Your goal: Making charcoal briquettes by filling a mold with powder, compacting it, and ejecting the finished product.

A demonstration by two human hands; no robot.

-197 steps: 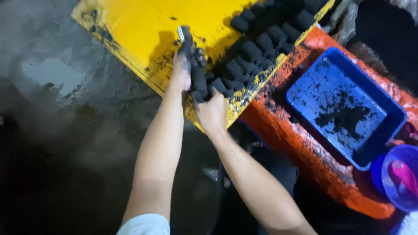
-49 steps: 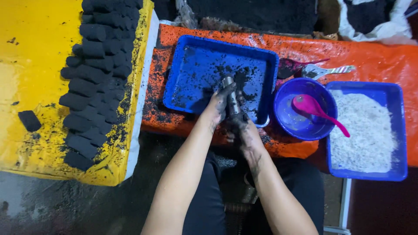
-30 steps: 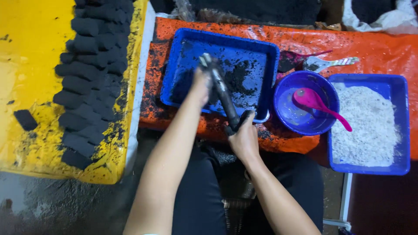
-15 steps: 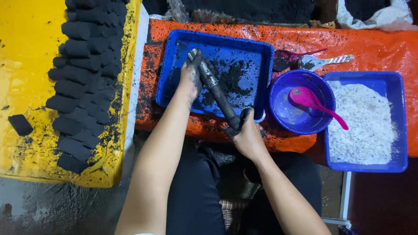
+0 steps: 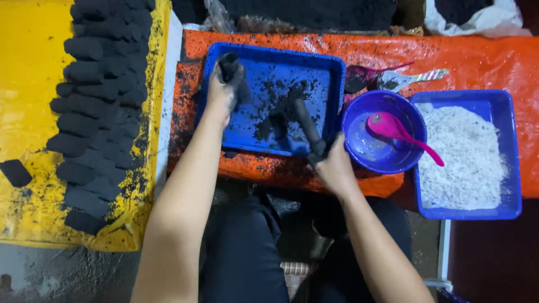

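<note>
My left hand [image 5: 220,92] grips a short, soot-blackened metal tube [image 5: 227,63] over the far left corner of a blue tray [image 5: 268,51] dusted with black powder [image 5: 281,112]. Closed around the near end of a black rod [image 5: 306,119], my right hand [image 5: 336,167] sits at the tray's near right corner. The rod slants up into the tray and its tip rests in the powder. Tube and rod are apart from each other.
Rows of black cylindrical briquettes [image 5: 92,106] lie on a yellow board [image 5: 28,84] at the left, one loose block [image 5: 15,171] apart. A purple bowl [image 5: 359,148] with a pink spoon [image 5: 393,130], a tray of white powder [image 5: 466,151] and a scoop [image 5: 407,79] stand on the orange cover [image 5: 483,62].
The tube and rod, joined as one long tool half a second ago, are now separated. My left hand carried the tube to the tray's far left; my right hand shifted right with the rod.
</note>
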